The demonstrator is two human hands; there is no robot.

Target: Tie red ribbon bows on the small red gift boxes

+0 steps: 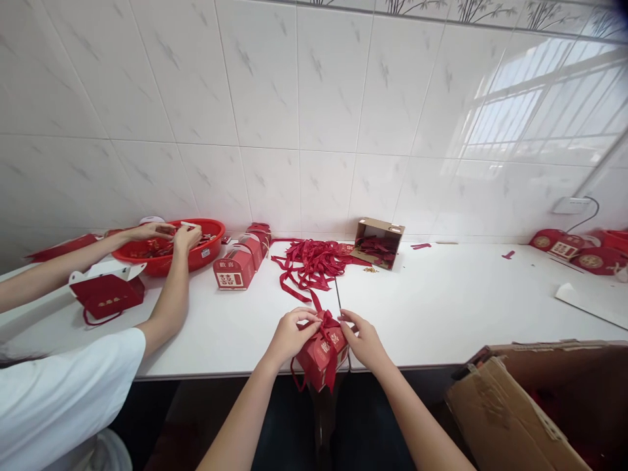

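A red gift box (321, 356) with gold print sits at the table's front edge, tilted toward me. A red ribbon bow (328, 322) is on its top, with tails hanging down the front. My left hand (293, 335) is at the bow's left side, thumb and fingers pinched on the ribbon. On the right side, my right hand (364, 339) has its fingers curled at the bow's edge; what lies between its fingertips is too small to make out. Behind the box spreads a tangled pile of red ribbons (316, 261).
A small cardboard box (379, 243) holds dark red pieces. Finished-looking red boxes (235, 267) stand left of the ribbons. Another person's hands (184, 237) work over a red basin (209, 252), near an open red box (110, 291). A large carton (510, 418) is at lower right.
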